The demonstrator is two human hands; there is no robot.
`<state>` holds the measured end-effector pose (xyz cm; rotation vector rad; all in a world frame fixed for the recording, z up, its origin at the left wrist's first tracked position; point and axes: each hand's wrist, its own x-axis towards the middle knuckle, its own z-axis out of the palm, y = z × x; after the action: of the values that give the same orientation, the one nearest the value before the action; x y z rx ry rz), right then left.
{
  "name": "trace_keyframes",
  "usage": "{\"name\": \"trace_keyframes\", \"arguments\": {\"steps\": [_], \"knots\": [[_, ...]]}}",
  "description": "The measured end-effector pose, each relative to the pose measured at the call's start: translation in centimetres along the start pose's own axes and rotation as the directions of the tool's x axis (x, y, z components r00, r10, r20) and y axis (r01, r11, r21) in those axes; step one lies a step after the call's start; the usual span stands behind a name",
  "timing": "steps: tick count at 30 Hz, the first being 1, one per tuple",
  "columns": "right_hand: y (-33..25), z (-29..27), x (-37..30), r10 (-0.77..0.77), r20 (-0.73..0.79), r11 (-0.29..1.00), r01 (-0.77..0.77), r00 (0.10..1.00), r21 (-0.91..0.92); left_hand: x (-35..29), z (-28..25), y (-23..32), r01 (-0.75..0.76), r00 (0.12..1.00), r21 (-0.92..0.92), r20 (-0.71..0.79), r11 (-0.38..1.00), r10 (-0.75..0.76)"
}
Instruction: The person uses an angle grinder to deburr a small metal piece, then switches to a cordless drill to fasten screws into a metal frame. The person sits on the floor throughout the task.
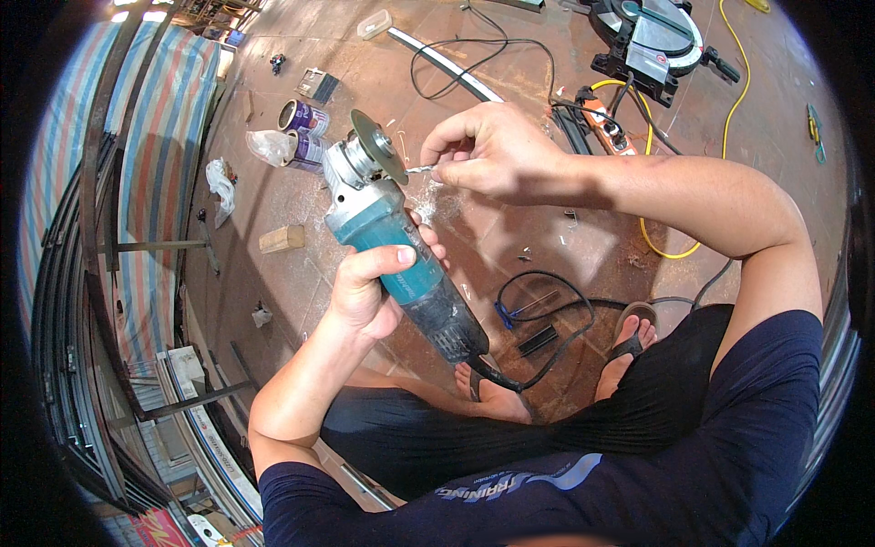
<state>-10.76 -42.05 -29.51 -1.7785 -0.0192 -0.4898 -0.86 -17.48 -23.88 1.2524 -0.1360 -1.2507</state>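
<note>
The left hand (369, 292) is wrapped around the teal body of an angle grinder (401, 260), fingers curled over the top and thumb lying along the housing — a closed grip holding the tool. The left forearm rises from the lower edge of the view with the elbow bent, and the wrist is angled so that the tool points up and away from the person. The grinding disc (378, 146) sits at the far upper end of the tool, tilted, with its flat face turned toward the right hand. The grinder's black cord (538, 319) leaves the rear of the body and loops across the floor (510, 237). The right hand (492, 150) is raised above the tool; the right forearm enters from the right side and runs nearly level, wrist slightly flexed. Its thumb and fingers pinch a small metal piece (421, 169) — the grip is closed on it — and the tip of the piece lies just beside the disc; actual contact cannot be told. On the floor beyond lie two paint cans (305, 132), a wooden block (282, 239) and a mitre saw (652, 41). The person's feet in sandals (629, 333) rest below the tool.
</note>
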Motion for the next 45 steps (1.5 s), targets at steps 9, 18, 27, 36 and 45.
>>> {"name": "trace_keyframes", "arguments": {"steps": [9,18,27,36,45], "knots": [[1.4,-0.1,0.0,0.167,0.073,0.941,-0.181,0.983,0.286,0.3,-0.3,0.2,-0.002,1.0,-0.057,-0.015,0.998,0.001],[1.4,-0.4,-0.6,0.324,0.101,0.792,-0.327,0.941,0.516,0.6,-0.5,0.3,-0.04,0.998,-0.065,-0.052,0.997,0.037],[1.2,-0.4,-0.8,0.161,0.005,0.875,-0.145,0.987,0.462,0.9,-0.9,0.1,-0.039,0.998,-0.051,-0.049,0.998,0.036],[1.6,-0.4,-1.0,0.19,0.068,0.841,-0.198,0.979,0.504,1.0,-1.0,0.0,-0.039,0.998,-0.032,-0.042,0.999,0.038],[2.0,0.4,-1.1,0.296,0.038,0.903,-0.293,0.954,0.315,0.9,-1.0,0.1,-0.001,0.998,-0.033,-0.065,0.999,-0.002]]}}
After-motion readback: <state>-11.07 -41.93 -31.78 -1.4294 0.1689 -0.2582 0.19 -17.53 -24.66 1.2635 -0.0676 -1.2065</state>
